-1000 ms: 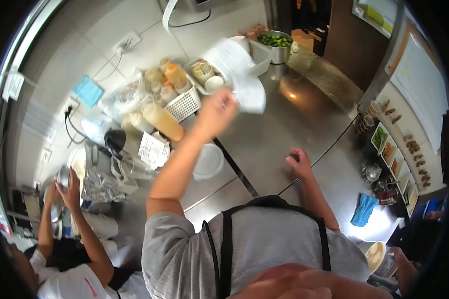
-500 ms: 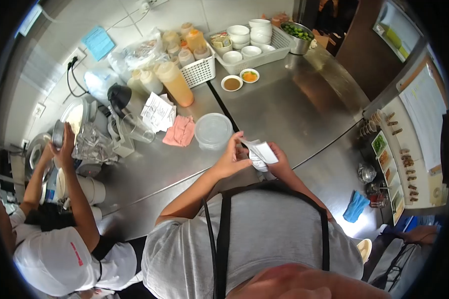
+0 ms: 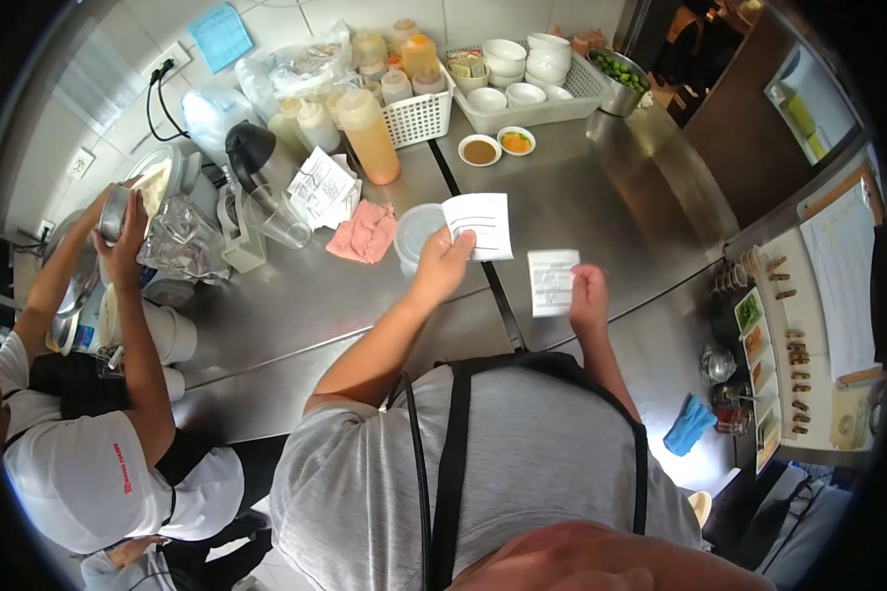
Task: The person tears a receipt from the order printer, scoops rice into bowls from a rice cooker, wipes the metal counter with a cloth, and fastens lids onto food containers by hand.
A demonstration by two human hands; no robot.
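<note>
My left hand (image 3: pixel 445 264) is closed on a white paper slip (image 3: pixel 483 222) with dark lines, pinching its lower left part. Behind that hand sits a round clear-lidded container (image 3: pixel 418 232), partly covered by the slip. My right hand (image 3: pixel 589 294) pinches the right edge of a second printed slip (image 3: pixel 553 283), held above the steel counter (image 3: pixel 621 212). The two slips are apart. The print is too small to read. Left of the container lie a crumpled pink cloth (image 3: pixel 363 232) and a pile of receipts (image 3: pixel 322 189).
Sauce bowls (image 3: pixel 480 151) stand near a white basket of bottles (image 3: pixel 419 118) and a tray of white bowls (image 3: pixel 522 116). A co-worker's hands (image 3: pixel 120 246) hold a metal bowl (image 3: pixel 114 213) at the left. A blue cloth (image 3: pixel 689 426) lies at the right.
The slips, held together between my hands before, are now separated, one in each hand. My left hand has moved up and my right hand out to the right. The view has shifted slightly.
</note>
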